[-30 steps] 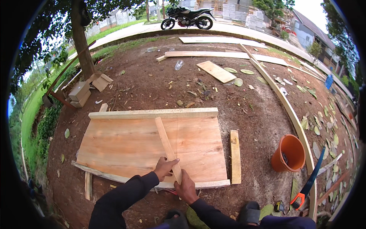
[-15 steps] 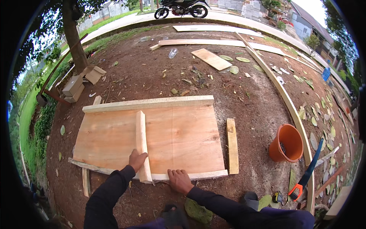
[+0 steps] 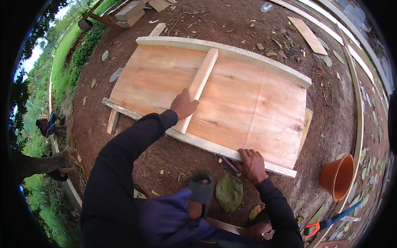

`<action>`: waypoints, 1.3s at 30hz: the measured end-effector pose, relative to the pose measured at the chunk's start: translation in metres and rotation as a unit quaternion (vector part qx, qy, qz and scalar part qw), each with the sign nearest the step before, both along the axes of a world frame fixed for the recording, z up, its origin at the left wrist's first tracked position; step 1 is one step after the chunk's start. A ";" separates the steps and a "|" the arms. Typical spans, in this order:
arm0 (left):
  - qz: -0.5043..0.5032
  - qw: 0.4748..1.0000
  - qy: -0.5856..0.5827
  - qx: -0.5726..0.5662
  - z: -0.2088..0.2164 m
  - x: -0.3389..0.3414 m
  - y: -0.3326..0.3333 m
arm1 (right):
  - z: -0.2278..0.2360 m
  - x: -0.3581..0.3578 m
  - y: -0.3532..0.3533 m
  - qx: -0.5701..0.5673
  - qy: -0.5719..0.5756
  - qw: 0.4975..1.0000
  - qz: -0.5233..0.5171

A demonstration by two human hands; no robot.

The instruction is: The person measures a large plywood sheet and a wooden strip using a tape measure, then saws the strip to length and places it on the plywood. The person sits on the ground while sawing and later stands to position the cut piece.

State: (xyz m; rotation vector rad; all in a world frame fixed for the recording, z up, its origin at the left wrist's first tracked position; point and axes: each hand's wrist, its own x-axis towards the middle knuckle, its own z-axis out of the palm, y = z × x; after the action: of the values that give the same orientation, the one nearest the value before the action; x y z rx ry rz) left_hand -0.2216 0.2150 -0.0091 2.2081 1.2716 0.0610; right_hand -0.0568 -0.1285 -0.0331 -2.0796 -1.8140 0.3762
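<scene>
A plywood panel [image 3: 231,99] lies on the ground, with a far wooden rail [image 3: 256,63] and a near wooden rail [image 3: 206,145] along its long edges. A short wooden batten [image 3: 202,76] crosses it between the rails, left of the middle. My left hand [image 3: 184,105] is closed on the batten toward its near end. Toward the right end of the near rail, my right hand [image 3: 252,165] grips it with the fingers over the top. Beside that hand, a small red and dark object [image 3: 229,164] lies partly under the rail; its kind is unclear.
Wood blocks [image 3: 112,121] [image 3: 306,124] show under or beside both panel ends. An orange bucket [image 3: 337,177] and a handsaw [image 3: 333,220] are at right, near a long timber [image 3: 356,120]. My sandalled foot [image 3: 200,194] stands by a large leaf [image 3: 228,192]. Another person [image 3: 51,125] is far left.
The view has turned and tilted down. My right hand has slid rightward along the near rail. The panel's right end now covers part of the wood block there. My left hand stays on the batten.
</scene>
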 end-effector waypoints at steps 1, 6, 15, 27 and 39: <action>0.003 1.000 0.000 0.011 -0.002 0.004 -0.002 | -0.002 0.000 -0.001 0.014 -0.002 1.000 0.001; 0.009 0.998 -0.020 0.055 -0.012 0.011 -0.003 | -0.002 0.004 0.005 0.003 -0.012 1.000 -0.007; -0.004 0.999 -0.005 0.040 -0.001 0.011 0.005 | -0.007 -0.001 0.002 0.042 -0.018 0.999 -0.025; -0.009 0.997 -0.050 0.054 -0.002 0.002 0.005 | -0.010 -0.003 0.003 0.025 -0.013 0.999 -0.031; 0.004 0.995 -0.053 0.085 0.000 0.004 -0.001 | -0.007 -0.002 0.005 0.019 -0.015 0.999 -0.029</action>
State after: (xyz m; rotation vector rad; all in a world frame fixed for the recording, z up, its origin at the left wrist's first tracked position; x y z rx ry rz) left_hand -0.2173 0.2136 -0.0093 2.3088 1.2577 0.2970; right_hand -0.0589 -0.1238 -0.0406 -2.1175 -1.7584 0.2946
